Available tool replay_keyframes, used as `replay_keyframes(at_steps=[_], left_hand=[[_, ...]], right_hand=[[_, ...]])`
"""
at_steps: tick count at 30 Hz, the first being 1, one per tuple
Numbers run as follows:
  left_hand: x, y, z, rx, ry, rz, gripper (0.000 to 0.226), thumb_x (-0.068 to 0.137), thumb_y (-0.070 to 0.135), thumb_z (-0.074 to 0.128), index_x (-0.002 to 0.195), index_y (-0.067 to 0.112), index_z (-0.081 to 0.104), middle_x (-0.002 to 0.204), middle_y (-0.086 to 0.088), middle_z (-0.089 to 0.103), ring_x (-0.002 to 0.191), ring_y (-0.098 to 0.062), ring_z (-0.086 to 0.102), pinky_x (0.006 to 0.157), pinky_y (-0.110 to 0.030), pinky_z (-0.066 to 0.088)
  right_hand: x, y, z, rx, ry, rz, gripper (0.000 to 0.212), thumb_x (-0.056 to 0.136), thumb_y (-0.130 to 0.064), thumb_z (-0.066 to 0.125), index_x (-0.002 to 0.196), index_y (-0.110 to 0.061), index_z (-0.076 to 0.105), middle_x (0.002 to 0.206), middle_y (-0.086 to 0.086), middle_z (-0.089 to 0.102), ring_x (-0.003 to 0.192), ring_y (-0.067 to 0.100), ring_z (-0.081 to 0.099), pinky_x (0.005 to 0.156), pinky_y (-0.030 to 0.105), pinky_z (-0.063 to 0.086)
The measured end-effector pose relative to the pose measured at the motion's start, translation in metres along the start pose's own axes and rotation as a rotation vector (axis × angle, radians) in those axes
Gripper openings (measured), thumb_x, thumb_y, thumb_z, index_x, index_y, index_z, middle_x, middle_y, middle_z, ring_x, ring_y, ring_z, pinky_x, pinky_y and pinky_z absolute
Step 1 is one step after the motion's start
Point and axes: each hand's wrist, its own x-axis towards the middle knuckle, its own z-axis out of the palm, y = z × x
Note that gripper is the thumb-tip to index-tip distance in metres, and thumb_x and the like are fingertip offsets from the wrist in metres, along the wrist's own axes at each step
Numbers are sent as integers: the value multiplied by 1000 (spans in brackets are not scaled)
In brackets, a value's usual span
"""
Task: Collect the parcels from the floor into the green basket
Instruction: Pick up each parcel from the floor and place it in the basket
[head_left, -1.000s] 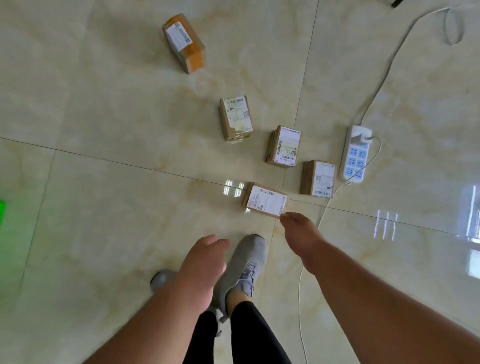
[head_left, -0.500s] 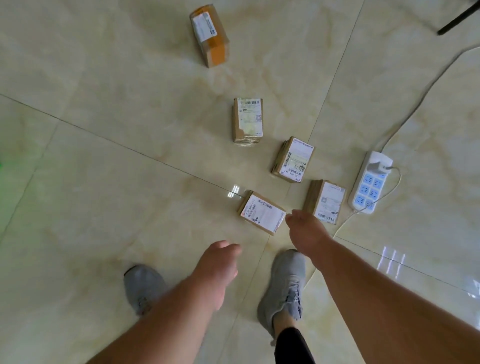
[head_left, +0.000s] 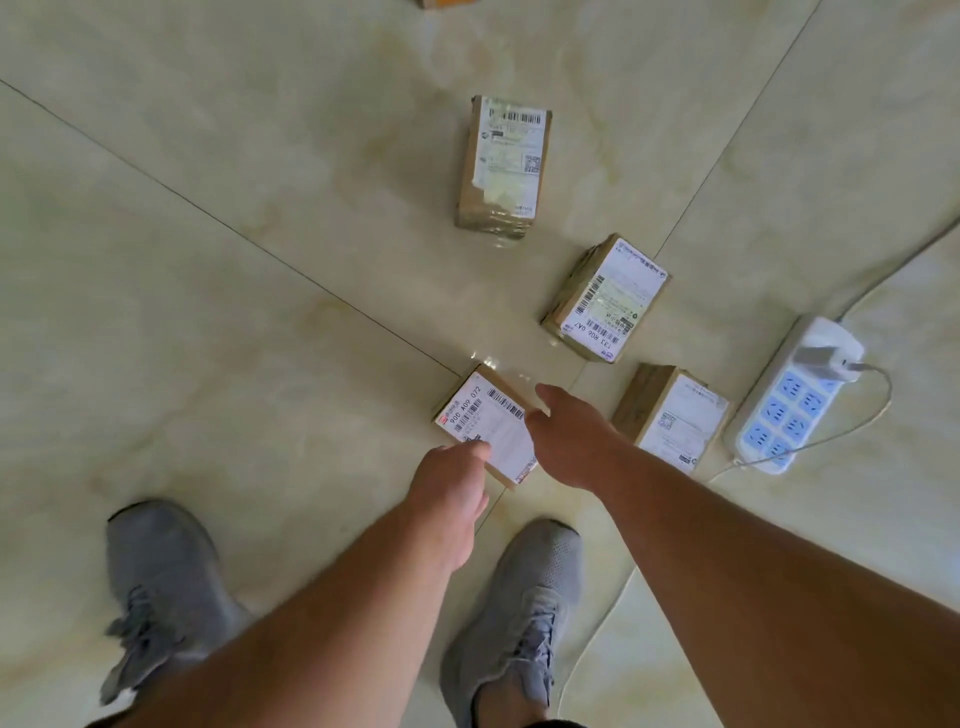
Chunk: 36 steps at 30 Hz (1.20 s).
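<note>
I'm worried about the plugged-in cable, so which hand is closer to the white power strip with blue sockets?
Right. The right hand is nearer the white power strip; the left hand lies farther away, beyond the right.

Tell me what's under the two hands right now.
The nearest parcel, label up on the floor. The left hand covers its near edge, the right hand its right side; whether fingers touch it is unclear.

Four parcels (head_left: 503, 161); two shoes (head_left: 161, 582)

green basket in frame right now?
No. Only tiled floor, parcels such as the nearest parcel, a power strip and the person's shoes show.
</note>
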Motion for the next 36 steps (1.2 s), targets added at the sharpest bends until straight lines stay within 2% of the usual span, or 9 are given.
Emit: replay_keyframes(at_steps=[2,6,11,15,19,22,28,32,36], left_hand=[[11,3,9,-51,-17,-8,18,98,14,56,114,15,64,86,2,58,78,-12,52,106,-39,50],[21,3,8,-20,-26,22,10,97,12,56,95,17,64,86,-2,61,74,-14,52,104,-40,52],[1,9,-25,67,-46,105,13,96,13,54,97,23,63,93,3,66,81,-9,58,91,-38,52],[-36,37,-69,77,-56,224,24,95,12,50,102,32,62,99,12,66,95,-8,61,86,-35,51],[-75,72,-129,49,-25,309,29,90,12,49,96,36,65,107,11,71,102,-15,65,97,-42,52],[-100,95,-179,8,-5,354,33,88,12,48,98,36,68,107,11,73,103,-16,66,98,-45,52],[-149,135,-284,-72,16,440,38,87,9,45,102,33,71,102,15,76,97,-15,70,78,-38,54],[-181,164,-367,-112,37,488,40,87,11,45,109,36,68,109,16,74,101,-12,69,81,-33,55],[-205,187,-445,-148,53,525,41,88,9,47,116,31,66,115,10,73,103,-17,69,75,-28,53]], right_hand=[[14,5,5,-40,-26,-6,48,102,-23,35,149,-15,38,139,13,56,122,33,57,98,40,47],[20,5,12,-41,-34,-35,32,101,-23,31,121,-17,55,105,10,66,77,18,59,67,32,48],[-15,-16,16,16,-6,-28,29,100,-22,33,105,-13,60,102,11,67,87,29,63,73,45,55],[-52,-71,12,106,28,-76,28,101,-23,36,109,-20,63,98,4,68,74,18,58,63,33,46],[-94,-145,14,179,51,-139,29,101,-17,41,118,-19,64,107,0,65,94,21,59,76,31,46],[-120,-203,23,162,55,-194,26,101,-14,42,115,-14,64,99,-4,61,91,17,56,70,21,44],[-167,-322,45,96,27,-285,26,101,-16,40,93,-34,56,95,-13,62,86,3,58,69,18,44],[-203,-406,74,12,-20,-314,30,100,-22,37,118,-30,60,111,-8,68,95,5,62,72,20,47],[-230,-477,107,-61,-49,-340,33,97,-25,38,122,-30,60,117,-10,70,104,7,63,75,20,45]])
